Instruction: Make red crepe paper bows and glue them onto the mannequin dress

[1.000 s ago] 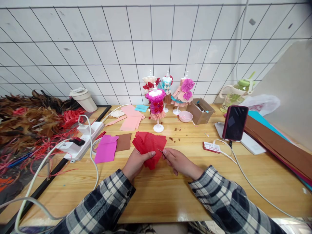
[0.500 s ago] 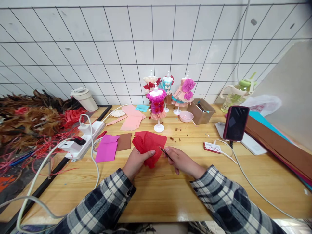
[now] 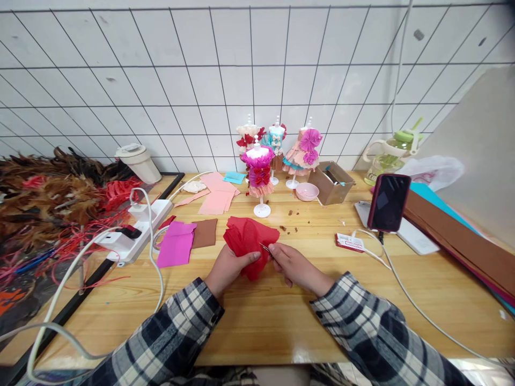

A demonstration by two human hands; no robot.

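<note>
My left hand (image 3: 228,267) is closed on a piece of red crepe paper (image 3: 248,238), holding it just above the wooden table (image 3: 257,321). My right hand (image 3: 293,264) pinches a small thin metal tool (image 3: 265,248) whose tip touches the paper's right edge. Both sleeves are black-and-white plaid. Flat sheets of magenta paper (image 3: 176,244) and brown paper (image 3: 204,234) lie left of the red piece. Behind it stands a small dress form in a pink and red paper dress (image 3: 258,170).
Two more dressed mini mannequins (image 3: 301,151), a pink bowl (image 3: 307,191) and a cardboard box (image 3: 331,183) stand at the back. A phone (image 3: 388,202) is propped at right with a cable. A power strip (image 3: 132,230), white cords and feathers (image 3: 44,198) fill the left.
The red paper has bunched up and shifted slightly right between my hands. My right hand with the tool has stayed at the paper's right edge.
</note>
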